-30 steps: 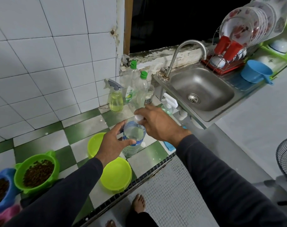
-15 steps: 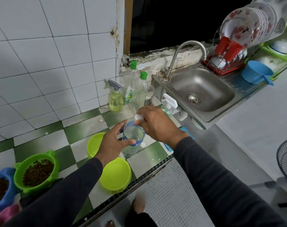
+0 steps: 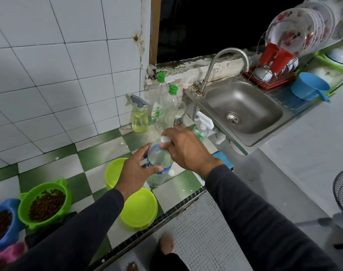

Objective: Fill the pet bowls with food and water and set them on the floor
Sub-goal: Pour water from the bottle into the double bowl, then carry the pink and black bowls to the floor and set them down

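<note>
Clear plastic is what both your hands are on: the water bottle point(image 3: 159, 166) stands upright on the green-and-white tiled desk point(image 3: 100, 153), just behind the two lime-green bowls. From the head camera, your left hand point(image 3: 136, 172) reaches in from the lower left with a dark sleeve to the wrist, thumb and fingers curled round the bottle's body. Your right hand point(image 3: 187, 148) comes in from the lower right, wrist bent over the top, fingertips pinching the white cap point(image 3: 165, 139) at the bottle's neck.

One lime-green bowl point(image 3: 114, 173) sits partly hidden behind your left wrist; the other lime-green bowl point(image 3: 139, 208) is at the desk's front edge under your forearm. Further left, a green pet bowl point(image 3: 45, 204) holds brown kibble, and a blue pet bowl point(image 3: 1, 225) beside it also holds kibble at the frame's edge. A steel sink point(image 3: 243, 110) lies to the right of the desk.
</note>
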